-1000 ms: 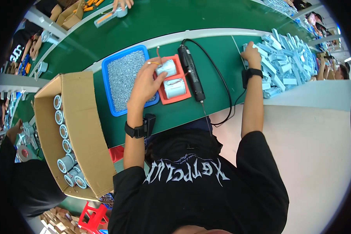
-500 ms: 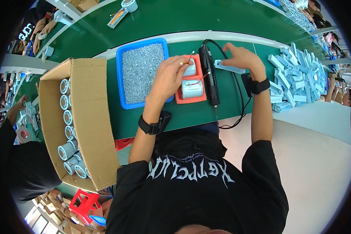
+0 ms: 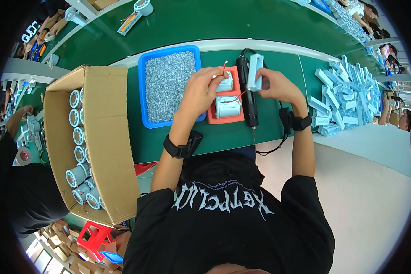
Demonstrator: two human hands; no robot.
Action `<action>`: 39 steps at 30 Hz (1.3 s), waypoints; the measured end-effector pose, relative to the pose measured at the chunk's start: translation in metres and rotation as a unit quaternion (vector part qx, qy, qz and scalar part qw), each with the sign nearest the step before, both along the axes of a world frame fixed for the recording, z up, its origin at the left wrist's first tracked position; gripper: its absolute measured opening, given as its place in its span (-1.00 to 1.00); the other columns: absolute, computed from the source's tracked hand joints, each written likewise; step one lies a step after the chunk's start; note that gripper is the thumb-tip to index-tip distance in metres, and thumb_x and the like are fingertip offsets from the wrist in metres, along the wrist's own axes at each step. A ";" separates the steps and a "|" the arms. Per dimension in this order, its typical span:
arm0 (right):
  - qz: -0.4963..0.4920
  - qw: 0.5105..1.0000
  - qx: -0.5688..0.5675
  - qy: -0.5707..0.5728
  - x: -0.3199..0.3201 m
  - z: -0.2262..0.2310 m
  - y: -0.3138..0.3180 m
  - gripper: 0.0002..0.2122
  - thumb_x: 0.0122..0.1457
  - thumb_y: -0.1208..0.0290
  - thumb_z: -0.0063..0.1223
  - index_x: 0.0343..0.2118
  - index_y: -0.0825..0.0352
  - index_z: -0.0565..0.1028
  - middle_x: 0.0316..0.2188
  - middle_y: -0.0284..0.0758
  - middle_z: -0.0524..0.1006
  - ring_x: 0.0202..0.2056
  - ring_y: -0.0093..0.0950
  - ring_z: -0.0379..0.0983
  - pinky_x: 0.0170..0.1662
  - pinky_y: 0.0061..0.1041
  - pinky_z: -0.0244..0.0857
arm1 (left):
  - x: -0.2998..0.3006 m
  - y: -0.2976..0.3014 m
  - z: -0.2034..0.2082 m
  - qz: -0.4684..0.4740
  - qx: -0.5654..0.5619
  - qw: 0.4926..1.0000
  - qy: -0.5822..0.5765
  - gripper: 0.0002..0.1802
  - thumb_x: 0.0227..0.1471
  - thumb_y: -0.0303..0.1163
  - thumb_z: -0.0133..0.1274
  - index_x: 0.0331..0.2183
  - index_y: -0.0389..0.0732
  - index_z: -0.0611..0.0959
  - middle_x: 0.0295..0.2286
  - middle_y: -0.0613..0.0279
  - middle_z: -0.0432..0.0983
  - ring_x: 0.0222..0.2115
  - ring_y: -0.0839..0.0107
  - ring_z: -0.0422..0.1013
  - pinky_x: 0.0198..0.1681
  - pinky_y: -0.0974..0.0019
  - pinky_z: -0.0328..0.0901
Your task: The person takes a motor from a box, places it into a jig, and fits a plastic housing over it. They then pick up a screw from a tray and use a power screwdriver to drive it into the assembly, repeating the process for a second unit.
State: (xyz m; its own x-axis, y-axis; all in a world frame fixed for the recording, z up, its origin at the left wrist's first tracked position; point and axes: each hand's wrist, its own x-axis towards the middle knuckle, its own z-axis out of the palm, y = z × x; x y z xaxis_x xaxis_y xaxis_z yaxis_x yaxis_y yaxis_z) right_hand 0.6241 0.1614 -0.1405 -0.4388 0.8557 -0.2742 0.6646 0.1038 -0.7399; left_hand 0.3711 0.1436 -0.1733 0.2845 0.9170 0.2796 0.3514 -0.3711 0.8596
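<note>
Two white cylindrical parts with thin wires sit in a red two-pocket holder (image 3: 212, 119). My left hand (image 3: 198, 91) is closed at the upper cylinder (image 3: 225, 84), its fingertips pinching the wire lead (image 3: 220, 75), which ends in a small connector. The lower cylinder (image 3: 228, 107) lies untouched by either hand, its red wire reaching out to the right. My right hand (image 3: 279, 86) grips a pale blue channel-shaped plastic housing (image 3: 255, 68), upright above a black electric screwdriver (image 3: 252, 112) that lies beside the holder.
A blue tray (image 3: 142, 86) of small metal screws stands left of the holder. Farther left is a cardboard box (image 3: 107, 137) of white cylinders. Pale blue housings (image 3: 345, 98) are heaped at right. The screwdriver's black cable (image 3: 274, 151) loops near the table edge. Co-workers sit around.
My right hand has picked up the housing that lay right of the screwdriver, and brought it left and upright toward the holder. The left hand stays at the upper cylinder's wires.
</note>
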 end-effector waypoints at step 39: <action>-0.317 0.924 0.157 0.148 0.044 0.032 -0.040 -0.65 -0.12 0.46 0.26 -0.22 0.36 0.44 -0.32 -0.35 0.47 -0.32 -0.56 0.39 -0.25 -0.61 0.28 | 0.026 0.248 0.004 -0.026 0.061 0.917 0.394 -0.65 -0.04 -0.33 -0.03 -0.13 -0.09 0.45 -0.30 -0.02 0.56 -0.26 -0.04 0.49 -0.22 -0.05 0.36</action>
State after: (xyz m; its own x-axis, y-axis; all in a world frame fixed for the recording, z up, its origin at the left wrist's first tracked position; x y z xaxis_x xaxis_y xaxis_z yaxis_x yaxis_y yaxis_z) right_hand 0.6685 0.1216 -0.1089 0.1614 0.9834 0.0833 0.4386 0.0041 -0.8987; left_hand 0.3968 0.3918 -0.1689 0.4845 0.8721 0.0687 0.8245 -0.4815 0.2974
